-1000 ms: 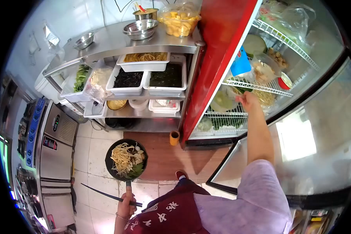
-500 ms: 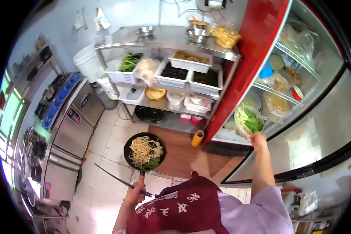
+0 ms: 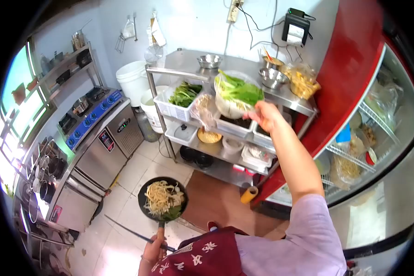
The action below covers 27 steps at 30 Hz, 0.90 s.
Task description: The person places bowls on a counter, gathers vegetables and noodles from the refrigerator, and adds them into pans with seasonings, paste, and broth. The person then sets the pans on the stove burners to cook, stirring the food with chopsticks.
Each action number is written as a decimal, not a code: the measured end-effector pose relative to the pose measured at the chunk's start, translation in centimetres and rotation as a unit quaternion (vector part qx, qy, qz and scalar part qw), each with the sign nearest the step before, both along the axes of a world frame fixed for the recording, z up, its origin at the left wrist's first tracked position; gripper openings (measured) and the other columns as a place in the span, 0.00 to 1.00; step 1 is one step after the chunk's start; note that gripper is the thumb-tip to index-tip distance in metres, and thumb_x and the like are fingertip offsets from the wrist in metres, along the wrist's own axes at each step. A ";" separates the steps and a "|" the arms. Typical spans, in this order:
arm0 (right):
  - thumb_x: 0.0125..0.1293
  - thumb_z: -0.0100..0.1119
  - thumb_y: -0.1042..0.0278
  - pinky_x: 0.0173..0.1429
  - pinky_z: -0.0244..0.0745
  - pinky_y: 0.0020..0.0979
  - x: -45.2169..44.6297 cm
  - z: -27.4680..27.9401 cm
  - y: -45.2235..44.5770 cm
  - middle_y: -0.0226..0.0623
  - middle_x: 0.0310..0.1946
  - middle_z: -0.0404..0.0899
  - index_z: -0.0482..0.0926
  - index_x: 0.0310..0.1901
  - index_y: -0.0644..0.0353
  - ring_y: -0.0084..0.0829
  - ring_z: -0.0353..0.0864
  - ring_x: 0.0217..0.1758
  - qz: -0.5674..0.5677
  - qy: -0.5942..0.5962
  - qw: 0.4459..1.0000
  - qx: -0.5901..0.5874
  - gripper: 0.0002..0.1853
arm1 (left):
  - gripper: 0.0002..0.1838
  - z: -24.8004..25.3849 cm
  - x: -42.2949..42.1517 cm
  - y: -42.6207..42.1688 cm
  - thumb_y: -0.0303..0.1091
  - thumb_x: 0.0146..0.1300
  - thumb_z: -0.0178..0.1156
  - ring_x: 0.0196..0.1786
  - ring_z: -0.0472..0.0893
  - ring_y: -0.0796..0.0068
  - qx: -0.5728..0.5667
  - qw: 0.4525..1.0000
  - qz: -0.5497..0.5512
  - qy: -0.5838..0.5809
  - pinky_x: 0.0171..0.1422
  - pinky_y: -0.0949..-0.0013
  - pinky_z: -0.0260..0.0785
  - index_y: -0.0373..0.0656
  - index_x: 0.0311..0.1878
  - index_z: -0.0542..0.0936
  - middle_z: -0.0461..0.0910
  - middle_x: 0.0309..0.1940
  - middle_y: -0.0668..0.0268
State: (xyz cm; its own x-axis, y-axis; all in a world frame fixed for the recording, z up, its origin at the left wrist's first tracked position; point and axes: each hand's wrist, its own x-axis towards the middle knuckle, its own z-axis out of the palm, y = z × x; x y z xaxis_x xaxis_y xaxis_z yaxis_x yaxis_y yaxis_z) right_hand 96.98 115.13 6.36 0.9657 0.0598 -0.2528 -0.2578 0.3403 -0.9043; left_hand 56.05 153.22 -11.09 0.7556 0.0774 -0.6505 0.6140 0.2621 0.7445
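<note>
My left hand [image 3: 155, 248] is closed round the wooden handle of a black frying pan [image 3: 142, 209], low in front of me. Pale noodles [image 3: 159, 195], some light chunks and dark green leaves [image 3: 172, 213] lie in the pan. A long, thin, dark utensil [image 3: 126, 232] passes through the same hand; its kind cannot be made out. My right hand [image 3: 265, 117] is stretched forward, closed on the rim of a whitish bowl [image 3: 230, 108] full of leafy greens [image 3: 238, 89]. That bowl is in front of the steel shelf's top edge; whether it touches is unclear.
On the steel shelf [image 3: 177, 60] stand metal bowls [image 3: 273, 78], a basket of greens [image 3: 175, 110] and a bag of yellow food [image 3: 303, 86]. A red fridge [image 3: 326, 60] stands open at right. Stove burners [image 3: 94, 112] line the left, and a yellow roll [image 3: 249, 194] is on the floor.
My right hand has carried the bowl of greens out of the fridge, leftward and up to the shelf. My view has turned left. The left hand keeps hold of the pan.
</note>
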 end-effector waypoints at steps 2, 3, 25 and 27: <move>0.60 0.37 0.76 0.28 0.83 0.30 6.3 2.3 1.0 0.57 0.38 0.75 0.64 0.47 0.77 0.47 0.82 0.32 0.002 -0.008 1.000 -0.013 0.16 | 0.07 -0.5 0.0 1.0 0.33 0.60 0.47 0.16 0.69 0.77 0.004 1.000 0.017 -0.012 0.17 0.74 0.62 0.40 0.36 0.69 0.70 0.19 0.66; 0.61 0.36 0.75 0.27 0.83 0.31 9.7 2.5 1.1 0.60 0.41 0.75 0.62 0.51 0.78 0.47 0.82 0.32 0.018 -0.009 1.000 -0.013 0.19 | 0.08 -0.2 0.1 1.0 0.32 0.59 0.47 0.16 0.68 0.77 0.030 0.999 0.040 0.009 0.17 0.74 0.62 0.39 0.38 0.69 0.70 0.19 0.65; 0.67 0.46 0.57 0.26 0.68 0.25 -25.3 -32.9 -2.3 0.31 0.25 0.74 0.73 0.33 0.57 0.22 0.73 0.25 0.410 0.082 0.848 -0.326 0.13 | 0.12 -2.0 -1.0 2.7 0.35 0.57 0.53 0.15 0.66 0.76 -0.054 0.991 0.117 -0.023 0.16 0.72 0.61 0.39 0.40 0.69 0.69 0.20 0.66; 0.66 0.46 0.57 0.27 0.69 0.26 -32.6 -36.8 -7.1 0.32 0.26 0.75 0.73 0.34 0.58 0.24 0.73 0.26 0.401 0.143 0.789 -0.443 0.13 | 0.11 -2.1 -1.3 3.0 0.35 0.57 0.53 0.15 0.66 0.78 -0.042 0.995 0.090 -0.026 0.17 0.74 0.61 0.39 0.40 0.69 0.68 0.20 0.67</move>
State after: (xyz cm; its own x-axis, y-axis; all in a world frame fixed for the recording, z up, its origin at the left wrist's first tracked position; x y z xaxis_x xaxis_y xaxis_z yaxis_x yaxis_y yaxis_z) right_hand 64.43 108.00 -30.45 0.6029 0.3007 -0.7389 -0.3049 -0.7691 -0.5618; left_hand 54.71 156.21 -13.19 0.7678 0.1604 -0.6203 0.5125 0.4271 0.7449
